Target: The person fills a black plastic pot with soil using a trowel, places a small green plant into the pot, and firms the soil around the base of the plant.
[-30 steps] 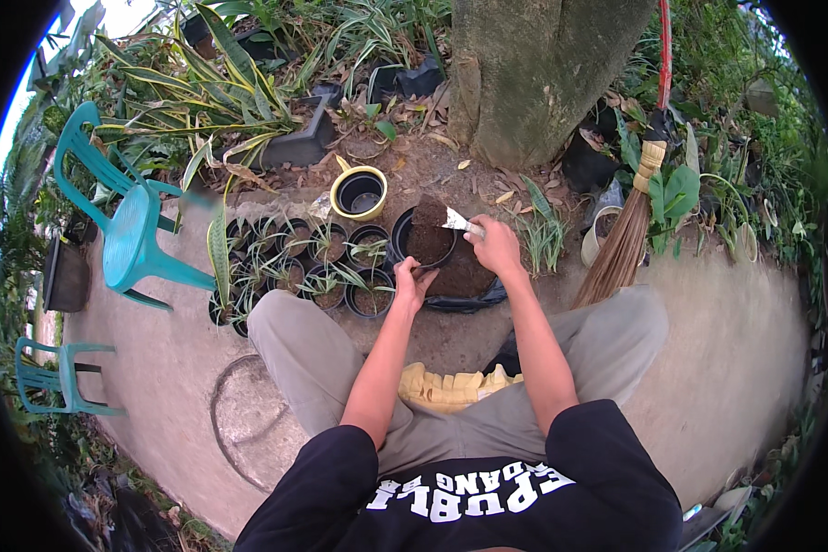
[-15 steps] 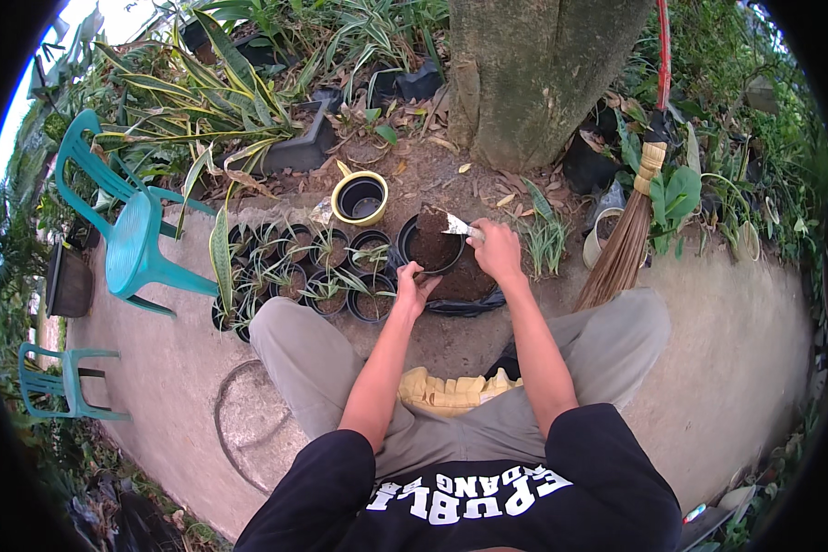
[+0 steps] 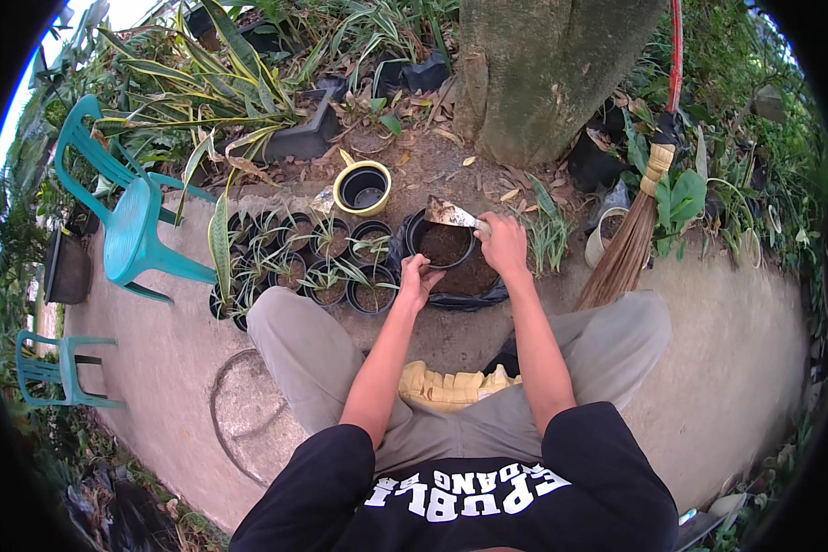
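Note:
My left hand grips the near left rim of a round black plant pot, fingers closed on its edge. Dark soil lies inside the pot. In my right hand is the handle of a small trowel with a pale, soil-smeared blade. The blade lies over the pot's far rim, with little soil on it. Beneath and right of the pot is a black plastic bag with loose soil in it.
Several small black pots with striped seedlings stand to the left. Beyond them sits a yellow mug-shaped pot with a black pot inside. A broom leans at the right, near a tree trunk. Green chairs are at the far left.
The soil heaped on the trowel has gone, and soil now lies in the pot. The blade has shifted toward the pot's far rim. My left hand keeps its hold on the rim.

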